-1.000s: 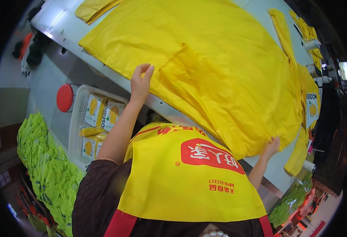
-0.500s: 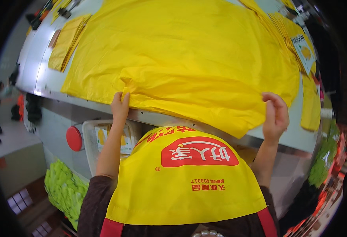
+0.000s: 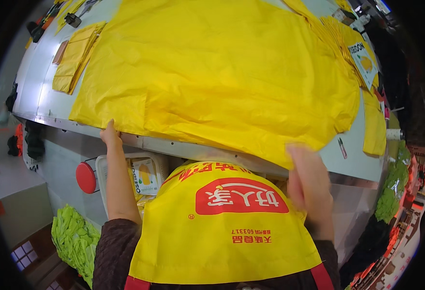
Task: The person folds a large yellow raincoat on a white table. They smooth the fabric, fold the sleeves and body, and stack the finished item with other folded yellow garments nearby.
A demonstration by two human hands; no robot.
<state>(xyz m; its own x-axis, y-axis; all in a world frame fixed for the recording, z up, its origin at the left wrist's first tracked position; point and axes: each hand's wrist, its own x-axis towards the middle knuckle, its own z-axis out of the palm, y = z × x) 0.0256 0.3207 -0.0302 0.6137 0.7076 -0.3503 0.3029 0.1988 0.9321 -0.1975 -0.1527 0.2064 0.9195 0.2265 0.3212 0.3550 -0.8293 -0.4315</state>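
A large, thin yellow plastic sheet [image 3: 212,72] lies spread and wrinkled over the pale table, its near edge hanging slightly past the metal rim. At the sheet's near left edge, my left hand [image 3: 111,134] pinches the border, one finger on top and the rest below the rim. My right hand [image 3: 310,176] is smeared by motion near the right end of that same edge, by a drooping corner; its fingers and any contact with the sheet cannot be made out.
Folded yellow pieces [image 3: 79,58] lie at the left. More folded yellow pieces [image 3: 374,121] and a printed card [image 3: 365,63] lie right. A pen-like item [image 3: 342,148] rests near the right rim. Below the table are a white bin [image 3: 103,181] and a red round stool [image 3: 85,177].
My left hand has moved left along the near edge, and the bunched fold there now lies flatter. The right hand has come down and left, uncovering the pen-like item.
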